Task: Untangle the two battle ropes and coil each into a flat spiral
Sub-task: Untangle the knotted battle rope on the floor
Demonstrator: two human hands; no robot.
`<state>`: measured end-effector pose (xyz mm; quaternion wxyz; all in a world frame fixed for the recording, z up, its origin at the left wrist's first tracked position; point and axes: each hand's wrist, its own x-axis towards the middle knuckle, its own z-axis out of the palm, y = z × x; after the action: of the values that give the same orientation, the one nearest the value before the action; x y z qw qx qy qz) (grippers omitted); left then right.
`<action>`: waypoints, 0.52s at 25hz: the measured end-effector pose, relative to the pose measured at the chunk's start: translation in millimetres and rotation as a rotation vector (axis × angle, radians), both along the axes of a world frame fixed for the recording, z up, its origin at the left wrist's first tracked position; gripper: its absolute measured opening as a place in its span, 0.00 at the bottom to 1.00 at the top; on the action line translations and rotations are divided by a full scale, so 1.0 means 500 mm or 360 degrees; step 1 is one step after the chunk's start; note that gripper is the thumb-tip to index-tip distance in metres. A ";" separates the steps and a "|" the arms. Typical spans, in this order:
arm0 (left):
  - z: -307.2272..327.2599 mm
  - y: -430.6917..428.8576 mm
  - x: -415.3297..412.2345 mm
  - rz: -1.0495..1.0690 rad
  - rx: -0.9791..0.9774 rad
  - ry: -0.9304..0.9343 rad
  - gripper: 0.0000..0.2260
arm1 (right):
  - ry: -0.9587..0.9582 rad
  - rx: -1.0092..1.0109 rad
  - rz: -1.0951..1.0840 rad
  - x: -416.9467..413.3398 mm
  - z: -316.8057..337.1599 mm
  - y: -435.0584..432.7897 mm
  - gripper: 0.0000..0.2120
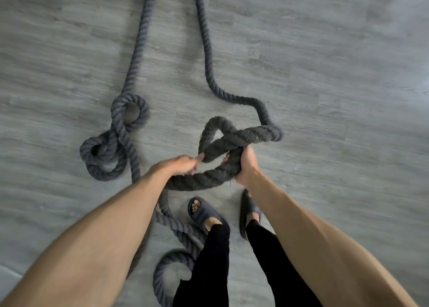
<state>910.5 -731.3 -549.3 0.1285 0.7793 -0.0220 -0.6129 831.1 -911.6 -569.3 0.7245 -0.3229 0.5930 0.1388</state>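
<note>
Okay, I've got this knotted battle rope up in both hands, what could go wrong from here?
The left hand and right hand both grip the lifted knot; pulling outward might cinch it tighter. A rope loop lies on the floor beside the open-toed slide, so a backward step could catch a foot.

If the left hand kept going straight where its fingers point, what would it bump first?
The knotted rope. The left hand points up and right, fingers apparently pinching that lifted loop; the right hand holds it just beyond, though depth is unclear.
</note>
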 end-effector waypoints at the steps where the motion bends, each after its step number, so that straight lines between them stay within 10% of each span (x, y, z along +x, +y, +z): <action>1: -0.001 0.006 -0.023 -0.0031 0.0052 0.0113 0.44 | 0.0006 -0.0020 0.0011 0.005 0.005 -0.017 0.19; 8: 0.066 -0.078 -0.147 0.0298 -0.0028 0.0147 0.27 | 0.0252 -0.0204 0.0168 -0.055 -0.001 -0.080 0.19; 13: 0.075 -0.154 -0.306 0.0237 0.0018 0.0004 0.29 | 0.0457 -0.0350 0.1061 -0.177 -0.088 -0.111 0.35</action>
<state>757.4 -808.2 -511.6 0.1694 0.7787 0.0398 -0.6027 742.8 -967.2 -613.4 0.5100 -0.5514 0.5622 0.3463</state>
